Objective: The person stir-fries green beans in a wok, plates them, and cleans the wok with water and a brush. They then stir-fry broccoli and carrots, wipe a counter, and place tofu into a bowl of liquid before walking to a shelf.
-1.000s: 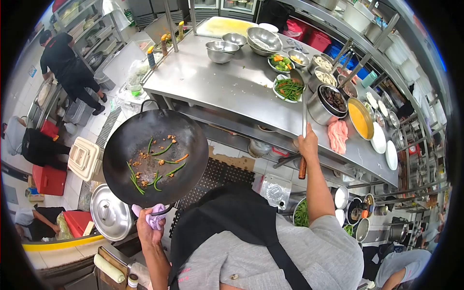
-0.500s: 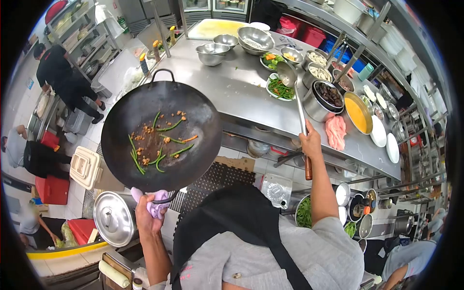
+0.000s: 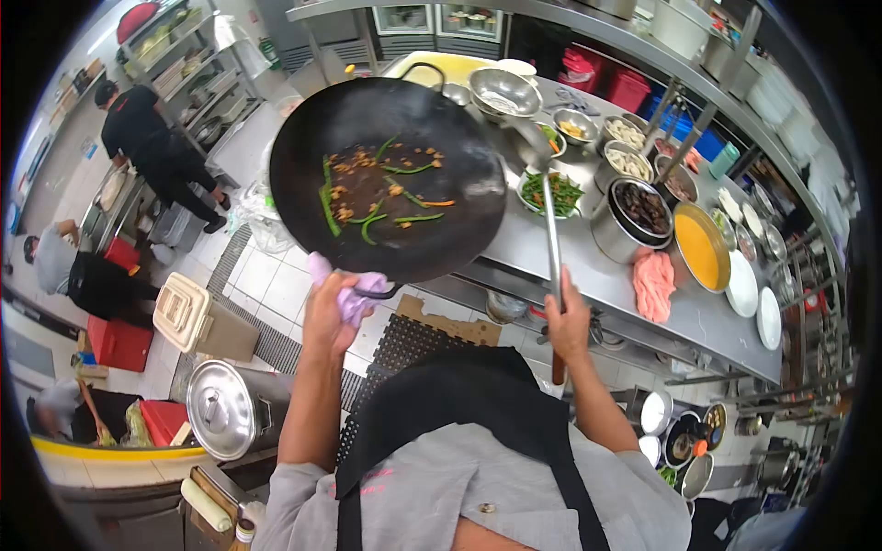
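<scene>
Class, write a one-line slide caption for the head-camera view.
Left hand grips a wok of green beans by a cloth, right hand holds a ladle over the steel counter.

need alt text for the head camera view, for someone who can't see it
Seen from above, a person's left hand grips a black wok by its handle through a purple cloth, while the right hand holds a long ladle over a steel counter. The wok holds green beans and browned bits. Bowls of ingredients crowd the counter.
</scene>
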`<state>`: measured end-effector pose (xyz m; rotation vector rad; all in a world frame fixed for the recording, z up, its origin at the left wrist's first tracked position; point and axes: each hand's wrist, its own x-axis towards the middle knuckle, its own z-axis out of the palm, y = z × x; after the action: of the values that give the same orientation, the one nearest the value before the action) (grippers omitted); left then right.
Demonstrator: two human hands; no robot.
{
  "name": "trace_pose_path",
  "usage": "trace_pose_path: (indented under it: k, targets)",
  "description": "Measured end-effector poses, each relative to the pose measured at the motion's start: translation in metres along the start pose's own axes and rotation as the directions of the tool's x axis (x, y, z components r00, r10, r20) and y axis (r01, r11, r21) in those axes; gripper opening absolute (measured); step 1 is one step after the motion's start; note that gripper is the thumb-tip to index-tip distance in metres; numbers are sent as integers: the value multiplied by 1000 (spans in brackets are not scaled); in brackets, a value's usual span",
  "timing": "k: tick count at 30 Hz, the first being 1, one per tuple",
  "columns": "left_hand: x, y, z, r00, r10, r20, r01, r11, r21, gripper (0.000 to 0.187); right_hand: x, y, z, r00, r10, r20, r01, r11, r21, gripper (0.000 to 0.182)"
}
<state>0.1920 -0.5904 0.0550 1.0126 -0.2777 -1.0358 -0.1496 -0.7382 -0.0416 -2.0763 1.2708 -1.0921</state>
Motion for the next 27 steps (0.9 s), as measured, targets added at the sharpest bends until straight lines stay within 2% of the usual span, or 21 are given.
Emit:
trace_pose_path:
  k: [1, 4, 8, 11, 12, 15, 18, 22, 25, 26, 27]
  targets:
    - [8, -4, 8, 999, 21, 27, -20, 1000, -7, 12, -3, 4, 17, 993, -106, -47, 105, 994, -16, 58]
    - [31, -19, 26, 998, 48, 32, -49, 999, 9, 7, 0, 5, 42, 988, -137, 66, 129, 985, 112, 59]
    - [47, -19, 42, 993, 86, 78, -90, 995, 38, 4, 51, -17, 27, 972, -106, 210, 99, 994, 43, 60]
    - [52, -14, 51, 996, 36, 77, -39, 999, 32, 3, 110, -36, 26, 942, -305, 137, 306, 952, 14, 62]
    - [56, -16, 52, 995, 29, 95, -31, 999, 26, 3, 130, -34, 32, 901, -426, 83, 429, 903, -22, 63]
    - [69, -16, 54, 990, 10, 142, -12, 1000, 13, 4, 164, -59, 25, 927, -274, 257, 303, 950, -77, 66]
    - [81, -9, 60, 984, 9, 177, -9, 1000, -3, 5, 138, -45, 4, 910, -287, 300, 361, 903, -232, 68]
    - [98, -8, 54, 986, -24, 162, 25, 1000, 0, 4, 95, -22, -48, 916, -112, 385, 230, 933, -276, 67]
    - [107, -6, 52, 983, -42, 176, 33, 998, 54, 4, 109, -39, -38, 932, -159, 326, 249, 934, -257, 66]
    - [108, -4, 54, 983, -42, 178, 32, 998, 61, 4, 122, -48, -26, 927, -257, 274, 310, 935, -174, 65]
    - [108, -4, 55, 983, -42, 181, 30, 997, 68, 4, 136, -63, -16, 928, -262, 266, 310, 938, -157, 64]
